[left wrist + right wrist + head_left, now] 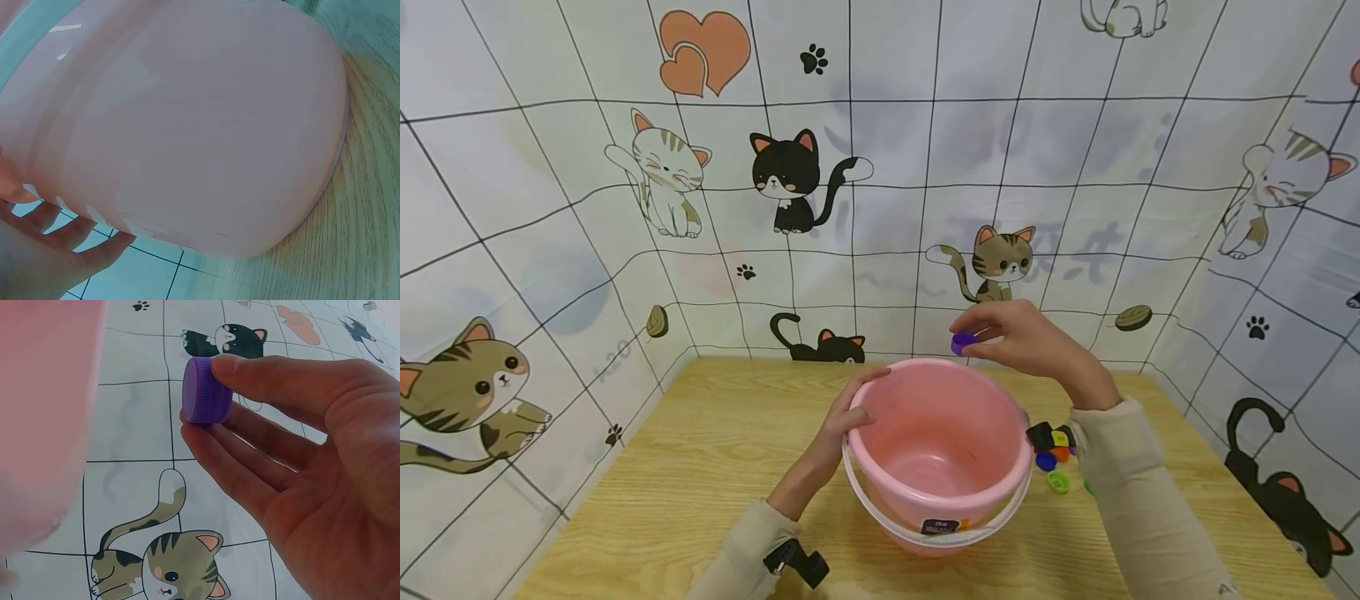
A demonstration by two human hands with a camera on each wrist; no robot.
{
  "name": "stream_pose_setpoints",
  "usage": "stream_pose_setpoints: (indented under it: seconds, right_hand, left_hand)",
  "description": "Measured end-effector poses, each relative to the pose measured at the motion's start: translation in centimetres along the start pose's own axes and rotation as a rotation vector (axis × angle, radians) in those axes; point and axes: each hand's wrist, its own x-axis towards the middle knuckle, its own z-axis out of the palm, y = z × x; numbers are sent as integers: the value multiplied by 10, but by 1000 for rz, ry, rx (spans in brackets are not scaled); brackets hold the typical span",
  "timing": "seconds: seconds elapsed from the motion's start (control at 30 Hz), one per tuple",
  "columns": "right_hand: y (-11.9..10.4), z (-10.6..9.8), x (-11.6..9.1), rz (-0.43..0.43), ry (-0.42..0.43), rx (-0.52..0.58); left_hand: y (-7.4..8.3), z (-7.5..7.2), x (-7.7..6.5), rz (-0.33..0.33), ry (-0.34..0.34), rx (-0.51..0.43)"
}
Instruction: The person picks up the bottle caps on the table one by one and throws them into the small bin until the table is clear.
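In the head view, a pink bucket (940, 417) is stood upright on the bench (722, 475), its mouth turned up and its white handle (940, 541) let down against the near side, where the opening is left unobstructed. The rim is gripped at its left by the left hand (838, 427), the thumb hooked inside, presumably so that the bucket is kept steady. A purple cap (962, 342) is pinched in the right hand (1011, 335), held up near the far right part of the rim; no contact with the bucket is seen. Beside the bucket, a blue cap (1046, 462), an orange piece (1061, 454) and a green ring-like piece (1057, 482) are gathered on the right, perhaps for easy reach by that hand; others are partly hidden by the sleeve. In the left wrist view, the bucket's outer wall is braced by slightly parted fingers, though the thumb's hold cannot be made out clearly. In the right wrist view, the cap's ribbed side is caught between thumb and fingertips, its flat face left uncovered and turned toward the bucket; by such a light pinch, release would likely be made easy.
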Motion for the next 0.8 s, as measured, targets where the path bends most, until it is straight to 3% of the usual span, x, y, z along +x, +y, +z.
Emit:
stream_pose_setpoints:
  seconds: [0.8]
  right_hand:
    - [-4,5,4,-11,-29,-9]
  left_hand:
    - [0,1,0,-3,9,0]
